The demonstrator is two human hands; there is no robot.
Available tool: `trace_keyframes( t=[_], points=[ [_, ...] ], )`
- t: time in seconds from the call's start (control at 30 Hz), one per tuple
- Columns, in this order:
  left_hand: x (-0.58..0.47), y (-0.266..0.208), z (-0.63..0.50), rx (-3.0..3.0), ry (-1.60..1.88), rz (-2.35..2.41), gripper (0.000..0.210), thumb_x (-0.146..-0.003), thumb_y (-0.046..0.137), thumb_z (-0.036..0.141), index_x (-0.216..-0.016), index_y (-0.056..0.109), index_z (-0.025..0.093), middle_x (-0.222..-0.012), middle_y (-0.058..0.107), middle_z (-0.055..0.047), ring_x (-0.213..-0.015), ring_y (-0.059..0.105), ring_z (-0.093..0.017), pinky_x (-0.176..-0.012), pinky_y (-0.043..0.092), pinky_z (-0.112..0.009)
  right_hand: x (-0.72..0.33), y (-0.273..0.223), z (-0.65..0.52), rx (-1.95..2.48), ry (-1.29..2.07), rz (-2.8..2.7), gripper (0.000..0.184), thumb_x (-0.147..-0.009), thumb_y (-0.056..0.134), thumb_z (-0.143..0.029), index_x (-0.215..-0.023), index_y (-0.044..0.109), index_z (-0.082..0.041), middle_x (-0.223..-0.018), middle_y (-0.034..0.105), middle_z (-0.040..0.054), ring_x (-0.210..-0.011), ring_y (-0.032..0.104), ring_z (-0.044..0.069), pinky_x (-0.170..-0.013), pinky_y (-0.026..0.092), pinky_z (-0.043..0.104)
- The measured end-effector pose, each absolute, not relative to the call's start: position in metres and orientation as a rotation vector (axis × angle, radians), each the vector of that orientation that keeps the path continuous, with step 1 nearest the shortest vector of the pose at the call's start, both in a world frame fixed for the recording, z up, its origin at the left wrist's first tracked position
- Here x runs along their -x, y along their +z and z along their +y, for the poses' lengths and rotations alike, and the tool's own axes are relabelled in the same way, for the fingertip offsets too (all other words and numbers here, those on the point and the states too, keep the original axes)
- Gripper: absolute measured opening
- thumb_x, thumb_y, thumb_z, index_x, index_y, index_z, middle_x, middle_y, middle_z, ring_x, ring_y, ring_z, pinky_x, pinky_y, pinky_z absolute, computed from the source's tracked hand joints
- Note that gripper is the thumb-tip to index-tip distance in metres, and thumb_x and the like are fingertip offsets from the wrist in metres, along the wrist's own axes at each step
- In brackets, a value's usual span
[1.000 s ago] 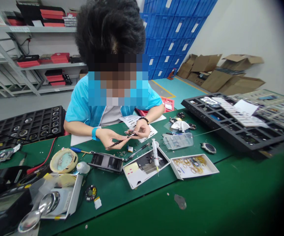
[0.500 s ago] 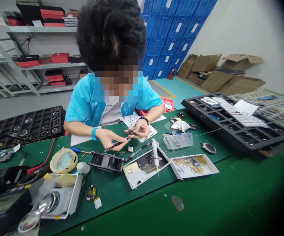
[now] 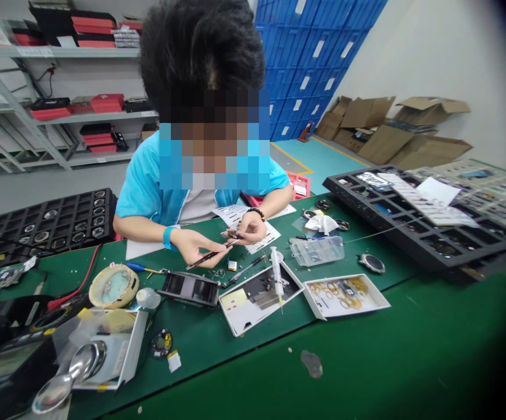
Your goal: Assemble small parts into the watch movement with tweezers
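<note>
Neither of my hands is in view. Across the green bench (image 3: 217, 356) a co-worker (image 3: 141, 186) in a blue jacket sits facing me, head bowed. The co-worker's right hand (image 3: 195, 248) grips a thin dark tool, perhaps tweezers, angled toward the other hand. In the co-worker's left hand (image 3: 253, 227) is a small part, too small to make out. Below these hands lie a small battery-like square (image 3: 232, 265) and a black holder (image 3: 190, 289). A white tray (image 3: 237, 326) holds small dark pieces, with a syringe (image 3: 276, 277) lying across it.
Another white tray (image 3: 379, 304) holds yellowish rings. Left are a round cream dish (image 3: 99, 286), a blue-handled screwdriver (image 3: 135, 266) and a box (image 3: 124, 373) under a shiny metal object (image 3: 53, 394). Black compartment trays (image 3: 393, 224) stand right; a clear plastic case (image 3: 335, 249) sits mid-bench.
The co-worker's head has shifted slightly right; the hands and tool have barely moved. A clear blob and small specks on the near green surface have slid slightly left and toward me.
</note>
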State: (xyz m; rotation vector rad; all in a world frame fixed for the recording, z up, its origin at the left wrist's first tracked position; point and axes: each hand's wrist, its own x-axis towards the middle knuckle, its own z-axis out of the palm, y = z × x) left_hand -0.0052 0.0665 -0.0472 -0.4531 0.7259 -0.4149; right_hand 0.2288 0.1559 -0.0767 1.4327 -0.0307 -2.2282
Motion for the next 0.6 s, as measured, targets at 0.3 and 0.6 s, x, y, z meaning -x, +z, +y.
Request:
trace_keyframes(
  t=[0.3, 0.6],
  points=[
    [0.005, -0.048, 0.066, 0.183, -0.36, 0.748, 0.017, -0.102, 0.056, 0.007, -0.101, 0.074, 0.007, -0.095, 0.073, -0.011, -0.093, 0.074, -0.009, -0.086, 0.063, -0.013, -0.227, -0.089, 0.163, -1.413, -2.253, -0.196, 0.025, -0.087, 0.051, -0.001, -0.097, 0.074, -0.002, -0.113, 0.065, -0.0012, -0.105, 0.059, -0.015, -0.088, 0.036, -0.006],
    [0.005, -0.048, 0.063, 0.493, -0.351, 0.906, 0.008, -0.094, 0.07, 0.008, -0.102, 0.071, 0.009, -0.094, 0.073, -0.008, -0.092, 0.075, -0.011, -0.085, 0.065, -0.018, -0.23, -0.093, 0.165, -1.292, -2.202, -0.195, 0.026, -0.084, 0.06, -0.001, -0.099, 0.078, -0.01, -0.111, 0.067, 0.0026, -0.099, 0.062, -0.013, -0.089, 0.04, -0.004]
  ],
)
